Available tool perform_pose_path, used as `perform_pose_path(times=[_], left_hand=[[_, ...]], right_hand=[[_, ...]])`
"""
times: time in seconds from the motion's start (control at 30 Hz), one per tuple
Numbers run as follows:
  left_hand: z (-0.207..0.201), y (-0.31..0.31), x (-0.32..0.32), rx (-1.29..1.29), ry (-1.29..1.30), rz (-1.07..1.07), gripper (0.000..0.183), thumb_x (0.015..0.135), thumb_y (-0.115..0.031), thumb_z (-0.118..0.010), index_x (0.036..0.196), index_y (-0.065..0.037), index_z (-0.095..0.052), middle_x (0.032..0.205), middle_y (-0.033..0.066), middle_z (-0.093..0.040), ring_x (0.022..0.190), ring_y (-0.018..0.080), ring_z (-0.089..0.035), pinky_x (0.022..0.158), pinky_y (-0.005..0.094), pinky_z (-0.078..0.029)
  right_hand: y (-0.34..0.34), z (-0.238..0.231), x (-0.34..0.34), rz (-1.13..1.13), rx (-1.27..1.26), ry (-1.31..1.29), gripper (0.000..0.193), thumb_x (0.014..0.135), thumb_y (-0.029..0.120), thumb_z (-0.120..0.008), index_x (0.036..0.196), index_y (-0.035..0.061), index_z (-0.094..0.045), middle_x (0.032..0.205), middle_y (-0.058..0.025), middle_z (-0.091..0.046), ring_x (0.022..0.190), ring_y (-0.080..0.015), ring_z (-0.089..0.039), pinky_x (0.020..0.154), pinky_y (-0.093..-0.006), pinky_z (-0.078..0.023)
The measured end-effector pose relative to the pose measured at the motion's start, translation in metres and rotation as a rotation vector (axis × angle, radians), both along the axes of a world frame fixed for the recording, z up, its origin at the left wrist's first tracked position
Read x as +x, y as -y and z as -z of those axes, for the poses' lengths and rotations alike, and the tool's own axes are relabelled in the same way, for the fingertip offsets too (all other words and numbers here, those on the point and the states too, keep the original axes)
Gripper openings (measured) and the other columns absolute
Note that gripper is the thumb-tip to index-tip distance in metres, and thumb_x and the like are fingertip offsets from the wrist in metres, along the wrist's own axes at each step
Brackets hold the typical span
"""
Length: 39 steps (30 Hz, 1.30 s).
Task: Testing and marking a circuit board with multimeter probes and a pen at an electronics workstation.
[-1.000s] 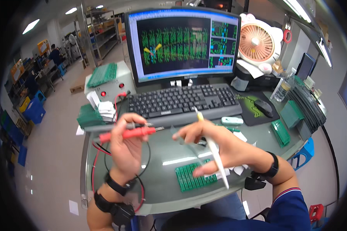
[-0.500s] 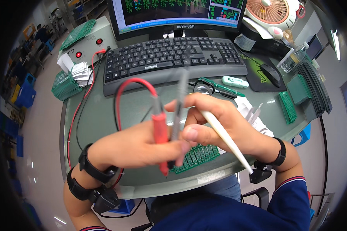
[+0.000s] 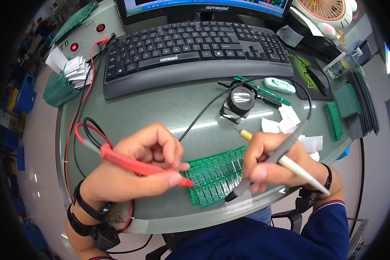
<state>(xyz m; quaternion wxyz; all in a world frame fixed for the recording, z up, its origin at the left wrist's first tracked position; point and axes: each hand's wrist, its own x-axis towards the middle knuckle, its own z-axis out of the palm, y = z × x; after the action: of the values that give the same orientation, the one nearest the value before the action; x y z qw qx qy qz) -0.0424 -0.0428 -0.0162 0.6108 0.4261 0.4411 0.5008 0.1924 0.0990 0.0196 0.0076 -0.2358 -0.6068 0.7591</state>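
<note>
My left hand (image 3: 115,182) is closed round a red test probe (image 3: 132,164), whose tip points right over a green circuit board panel (image 3: 203,173). My right hand (image 3: 271,167) grips two tools at once. One is a grey and black test probe (image 3: 242,189), its tip slanting down near the panel's front edge. The other is a white pen-like tool (image 3: 307,177) with a yellow end and a thin point, aimed away from me. I cannot tell whether either probe tip touches the panel. The right hand hides part of the panel's right side.
Beyond the hands are a loupe (image 3: 240,102), pens (image 3: 264,91), paper scraps (image 3: 286,121) and a keyboard (image 3: 182,52). A tester box (image 3: 84,34) with red lights takes the probe leads. Board stacks (image 3: 58,89) stand left, more boards (image 3: 346,102) right.
My hands have moved apart from close together in front of me. The grey probe, upright between them before, now slants down from my right hand. The red probe has tipped nearly level.
</note>
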Motion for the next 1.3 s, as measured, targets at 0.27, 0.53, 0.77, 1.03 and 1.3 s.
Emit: perform_pose_path(times=[0.27, 0.53, 0.77, 1.03, 1.3], left_hand=[[0.005, 0.003, 0.011, -0.011, -0.01, 0.105, 0.029, 0.081, 0.004, -0.065, 0.094, -0.007, -0.042, 0.095, 0.0053, -0.048, 0.089, 0.0101, -0.053, 0.1, 0.0408, -0.05], [0.008, 0.003, 0.011, 0.025, -0.074, 0.133, 0.029, 0.08, 0.005, -0.064, 0.093, -0.007, -0.041, 0.095, 0.0058, -0.048, 0.091, 0.0103, -0.052, 0.1, 0.04, -0.049], [0.009, 0.003, 0.011, 0.036, -0.067, 0.126, 0.029, 0.081, 0.005, -0.062, 0.094, -0.008, -0.04, 0.095, 0.0055, -0.048, 0.09, 0.0097, -0.051, 0.1, 0.04, -0.049], [0.011, 0.003, 0.013, 0.053, -0.083, 0.108, 0.028, 0.082, 0.005, -0.062, 0.093, -0.008, -0.04, 0.095, 0.0052, -0.048, 0.09, 0.0089, -0.051, 0.098, 0.0389, -0.051], [0.01, 0.004, 0.014, 0.061, -0.136, 0.105, 0.028, 0.083, 0.003, -0.063, 0.093, -0.008, -0.04, 0.095, 0.0053, -0.047, 0.088, 0.0083, -0.051, 0.098, 0.0371, -0.052]], right_hand=[[-0.001, 0.036, 0.003, -0.142, 0.359, -0.224, 0.022, 0.086, 0.015, -0.074, 0.087, 0.0048, -0.055, 0.071, 0.0007, -0.06, 0.062, -0.0047, -0.056, 0.053, -0.022, -0.041], [0.0, 0.038, 0.001, -0.164, 0.486, -0.246, 0.025, 0.086, 0.018, -0.074, 0.088, 0.0047, -0.053, 0.07, 0.0003, -0.06, 0.061, -0.0046, -0.055, 0.051, -0.022, -0.04], [0.0, 0.039, -0.001, -0.144, 0.514, -0.271, 0.024, 0.086, 0.017, -0.074, 0.087, 0.0048, -0.053, 0.069, 0.0003, -0.06, 0.06, -0.0043, -0.055, 0.05, -0.0222, -0.039], [0.001, 0.039, -0.001, -0.143, 0.501, -0.259, 0.023, 0.086, 0.016, -0.073, 0.087, 0.0048, -0.053, 0.068, 0.0003, -0.06, 0.059, -0.0045, -0.054, 0.05, -0.0225, -0.039], [0.001, 0.041, -0.002, -0.143, 0.492, -0.27, 0.023, 0.086, 0.015, -0.074, 0.088, 0.0045, -0.053, 0.067, -0.0001, -0.06, 0.059, -0.0051, -0.054, 0.05, -0.023, -0.039]])
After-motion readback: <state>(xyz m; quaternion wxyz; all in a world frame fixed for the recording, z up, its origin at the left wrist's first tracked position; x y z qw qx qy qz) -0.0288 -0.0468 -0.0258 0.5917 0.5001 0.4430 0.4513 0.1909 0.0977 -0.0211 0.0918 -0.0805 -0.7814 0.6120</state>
